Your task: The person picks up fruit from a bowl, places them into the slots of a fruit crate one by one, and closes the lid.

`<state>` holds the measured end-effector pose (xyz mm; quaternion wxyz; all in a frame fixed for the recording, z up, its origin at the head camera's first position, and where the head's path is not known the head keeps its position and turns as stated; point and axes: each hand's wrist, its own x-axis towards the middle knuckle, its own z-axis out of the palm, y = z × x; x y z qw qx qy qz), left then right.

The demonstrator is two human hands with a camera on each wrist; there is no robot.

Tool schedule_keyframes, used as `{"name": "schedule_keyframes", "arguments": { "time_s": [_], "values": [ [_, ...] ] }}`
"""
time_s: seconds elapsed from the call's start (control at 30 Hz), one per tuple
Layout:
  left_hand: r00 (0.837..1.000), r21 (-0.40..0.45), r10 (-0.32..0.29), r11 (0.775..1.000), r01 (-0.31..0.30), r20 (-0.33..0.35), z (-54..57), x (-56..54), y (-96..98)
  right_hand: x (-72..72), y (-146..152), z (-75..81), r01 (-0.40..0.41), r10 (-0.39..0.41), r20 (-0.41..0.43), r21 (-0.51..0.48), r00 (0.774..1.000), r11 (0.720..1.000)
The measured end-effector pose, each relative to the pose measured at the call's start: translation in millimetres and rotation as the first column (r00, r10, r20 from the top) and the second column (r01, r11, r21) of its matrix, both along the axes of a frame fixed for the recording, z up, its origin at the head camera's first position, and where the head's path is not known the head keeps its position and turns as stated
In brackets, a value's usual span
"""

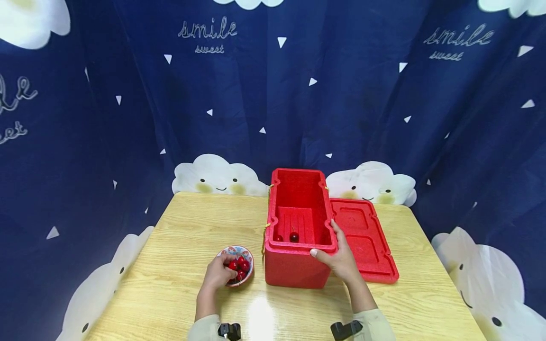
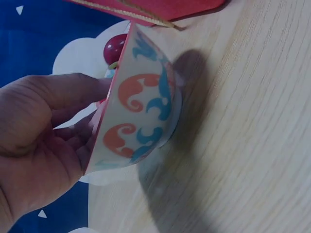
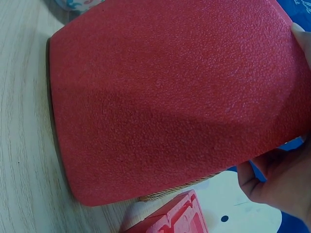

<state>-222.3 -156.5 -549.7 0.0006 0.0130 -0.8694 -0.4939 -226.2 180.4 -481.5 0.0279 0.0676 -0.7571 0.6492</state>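
Observation:
In the head view my left hand reaches into a small patterned bowl of red cherries, thumb and fingers about one cherry. The left wrist view shows the bowl side-on with orange and blue swirls; its rim hides my fingertips. My right hand grips the near right corner of an open red foam box, thumb on the rim and fingers along the outer side. Inside the box, a dark cherry and another cherry lie on the ribbed floor near the front wall.
The red lid lies flat on the wooden table, right of the box. Yellow cord hangs at the box's left side. Behind the table hangs a dark blue curtain with clouds and small triangles.

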Motion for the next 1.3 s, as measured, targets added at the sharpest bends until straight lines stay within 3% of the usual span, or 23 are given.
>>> {"name": "schedule_keyframes", "arguments": {
  "time_s": [0.23,0.53,0.8,1.07,1.3],
  "values": [
    [0.997,-0.039,0.071,0.997,-0.071,-0.018,-2.3,-2.9,1.9,-0.2,-1,-2.3,0.004,-0.004,0.007,-0.01,1.0,1.0],
    [0.996,-0.072,0.085,0.994,-0.085,-0.003,-3.0,-1.9,2.7,0.1,0,-2.7,-0.008,0.008,0.011,-0.028,1.0,1.0],
    [0.996,-0.077,0.086,0.993,-0.085,0.012,-1.5,-0.8,3.5,12.7,-8,25.0,-0.011,0.011,0.044,-0.013,0.999,1.0],
    [0.994,0.006,0.11,0.994,-0.11,-0.014,6.8,-2.7,4.6,13.1,-8,27.9,-0.013,0.014,0.06,-0.008,0.998,1.0],
    [0.99,0.067,0.142,0.988,-0.141,-0.011,24.6,-2.8,5.9,12.7,-7,28.6,-0.012,0.012,0.056,0.001,0.998,1.0]
  ]
}}
